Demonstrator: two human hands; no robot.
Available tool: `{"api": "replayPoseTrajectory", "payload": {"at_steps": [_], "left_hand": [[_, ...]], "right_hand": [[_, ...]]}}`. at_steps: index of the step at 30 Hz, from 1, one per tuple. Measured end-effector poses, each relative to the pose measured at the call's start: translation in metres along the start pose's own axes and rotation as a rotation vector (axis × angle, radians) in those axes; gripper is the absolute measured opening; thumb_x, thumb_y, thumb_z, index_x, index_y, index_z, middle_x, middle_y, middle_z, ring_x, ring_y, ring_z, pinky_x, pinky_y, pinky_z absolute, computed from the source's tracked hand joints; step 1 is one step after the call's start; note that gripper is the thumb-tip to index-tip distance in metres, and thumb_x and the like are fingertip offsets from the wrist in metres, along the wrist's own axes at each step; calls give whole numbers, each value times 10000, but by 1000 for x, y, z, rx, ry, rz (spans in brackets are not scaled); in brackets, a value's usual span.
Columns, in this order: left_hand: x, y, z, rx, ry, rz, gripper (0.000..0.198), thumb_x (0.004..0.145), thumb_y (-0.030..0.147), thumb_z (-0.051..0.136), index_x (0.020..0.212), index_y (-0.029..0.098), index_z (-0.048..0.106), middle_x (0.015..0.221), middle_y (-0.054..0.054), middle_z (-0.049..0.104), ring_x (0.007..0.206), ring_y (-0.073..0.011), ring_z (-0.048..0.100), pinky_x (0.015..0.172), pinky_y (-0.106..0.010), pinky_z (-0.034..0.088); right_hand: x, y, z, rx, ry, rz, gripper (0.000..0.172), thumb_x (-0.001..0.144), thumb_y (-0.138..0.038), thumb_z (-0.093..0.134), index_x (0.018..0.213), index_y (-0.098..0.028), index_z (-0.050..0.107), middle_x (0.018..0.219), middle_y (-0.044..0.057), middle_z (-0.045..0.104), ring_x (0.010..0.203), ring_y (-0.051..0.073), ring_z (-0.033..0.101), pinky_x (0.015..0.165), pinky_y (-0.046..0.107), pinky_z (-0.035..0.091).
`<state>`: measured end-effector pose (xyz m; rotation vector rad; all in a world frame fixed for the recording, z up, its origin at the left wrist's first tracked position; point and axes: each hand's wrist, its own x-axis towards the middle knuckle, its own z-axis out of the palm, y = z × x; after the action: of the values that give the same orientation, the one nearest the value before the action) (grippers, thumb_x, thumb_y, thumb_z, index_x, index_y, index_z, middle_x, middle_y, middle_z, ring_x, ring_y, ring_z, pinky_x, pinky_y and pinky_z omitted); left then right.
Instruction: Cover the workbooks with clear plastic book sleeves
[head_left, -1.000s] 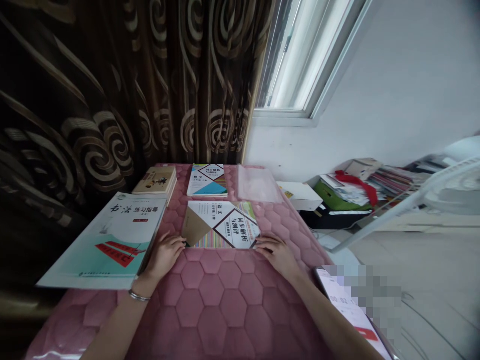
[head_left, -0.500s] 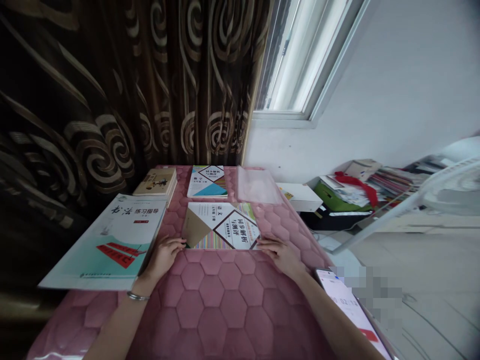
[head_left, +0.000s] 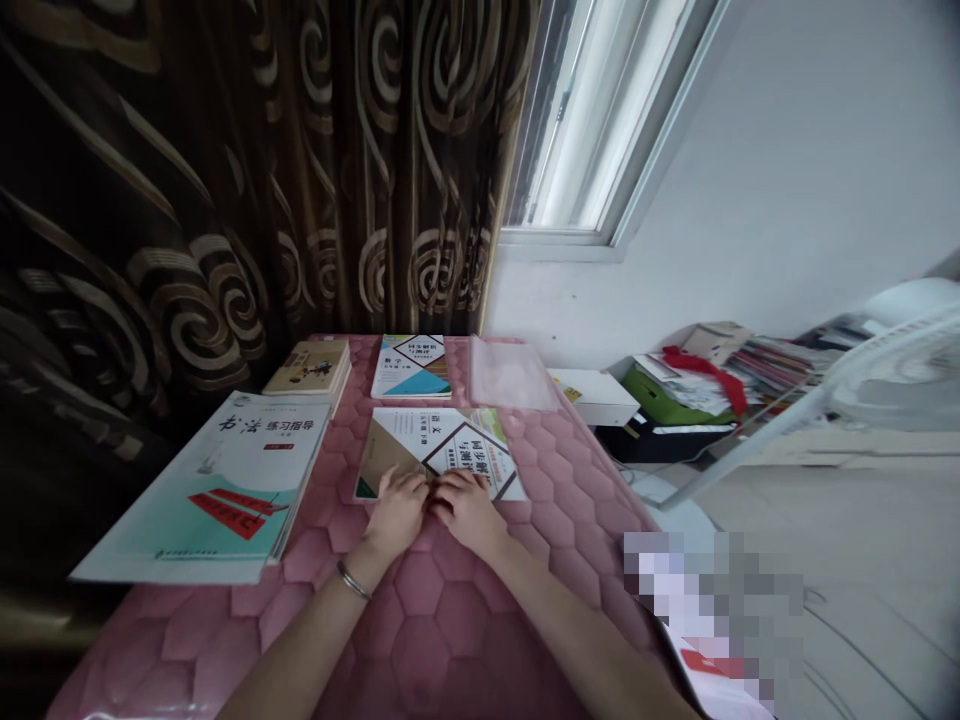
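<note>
A workbook [head_left: 405, 440] with a white, brown and striped cover lies closed on the pink padded table cover [head_left: 427, 590]. My left hand [head_left: 400, 508] and my right hand [head_left: 469, 508] are side by side at the middle of its near edge, almost touching. Both have their fingers curled over that edge on top of the cover; the thumbs are mostly hidden. A metal bangle [head_left: 352, 580] is on my left wrist. Beyond the workbook lies a second one [head_left: 411, 368], white and blue. At the left is a large calligraphy exercise book [head_left: 202, 480] on others.
Behind that stack are small brown books [head_left: 309, 367]. A clear plastic sleeve [head_left: 514, 375] lies at the back right. A phone [head_left: 712, 670], partly blurred out, rests at the right edge. Beyond are a white box [head_left: 596, 395], a white fan [head_left: 892, 370] and a dark curtain [head_left: 300, 180].
Both hands have moved inward from the workbook's two near corners to the middle of its near edge. The fingers, earlier stretched out at the corners, are now curled. The books have stayed in place.
</note>
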<state>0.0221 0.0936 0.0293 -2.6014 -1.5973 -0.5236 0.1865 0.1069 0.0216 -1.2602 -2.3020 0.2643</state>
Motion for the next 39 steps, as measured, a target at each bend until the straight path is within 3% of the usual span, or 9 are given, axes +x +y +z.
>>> {"api": "replayPoseTrajectory", "payload": {"at_steps": [6, 11, 16, 24, 28, 32, 36, 39], "left_hand": [[-8, -26, -3, -10, 44, 83, 174, 911, 179, 548, 875, 250, 703, 1032, -7, 720, 1039, -190, 613, 1106, -459, 290], [-29, -56, -15, -38, 97, 33, 215, 904, 149, 554, 911, 284, 721, 1063, 14, 733, 1075, -187, 602, 1103, -480, 257], [-48, -86, -21, -66, 109, -49, 302, 871, 85, 536, 914, 304, 740, 1097, 16, 740, 1050, -190, 619, 1022, -449, 345], [-50, -103, -18, -205, 37, -87, 481, 796, -25, 452, 969, 306, 755, 1135, 13, 732, 1046, -169, 634, 930, -382, 457], [-53, -91, -26, -92, -12, -107, 549, 753, -67, 419, 1000, 301, 742, 1164, 8, 719, 1088, -193, 618, 988, -450, 411], [-39, -50, -29, 41, 4, -54, 305, 842, 92, 528, 1016, 262, 712, 1265, -40, 657, 1170, -243, 566, 1087, -537, 301], [1, -7, -16, 92, -113, 162, 362, 885, 180, 561, 1242, 228, 593, 1350, -87, 586, 1221, -247, 527, 993, -434, 435], [30, 13, -4, 190, -191, 293, 343, 932, 132, 452, 1246, 168, 586, 1292, -139, 609, 1167, -269, 564, 906, -434, 496]], "right_hand": [[-2, 27, 1, 48, 58, 61, 70, 832, -244, 707, 788, -283, 744, 1062, -19, 741, 1095, 218, 578, 939, 408, 355], [-28, 70, -21, 46, 55, 111, 122, 857, -274, 650, 818, -302, 762, 1059, -6, 748, 1128, 233, 587, 980, 443, 375], [-52, 111, -45, 85, 47, 136, 165, 864, -287, 608, 859, -308, 772, 1051, 7, 750, 1095, 239, 612, 995, 465, 424], [-55, 122, -54, 223, -41, 111, 297, 885, -214, 497, 979, -291, 768, 1109, 16, 734, 1109, 210, 623, 1001, 430, 473], [-54, 119, -65, 202, -108, 97, 363, 869, -158, 458, 1007, -296, 764, 1132, 14, 726, 1153, 212, 605, 1022, 441, 460], [-40, 112, -78, 166, -157, 62, 393, 788, -77, 480, 974, -270, 767, 1117, 20, 731, 1140, 192, 614, 1022, 386, 458], [-7, 102, -80, 71, -145, 145, 336, 827, -90, 473, 940, -217, 763, 1064, 52, 743, 1014, 190, 666, 980, 341, 473], [23, 99, -74, 15, -133, 169, 342, 860, -101, 452, 1011, -203, 742, 1103, 53, 729, 1025, 185, 660, 980, 324, 465]]}}
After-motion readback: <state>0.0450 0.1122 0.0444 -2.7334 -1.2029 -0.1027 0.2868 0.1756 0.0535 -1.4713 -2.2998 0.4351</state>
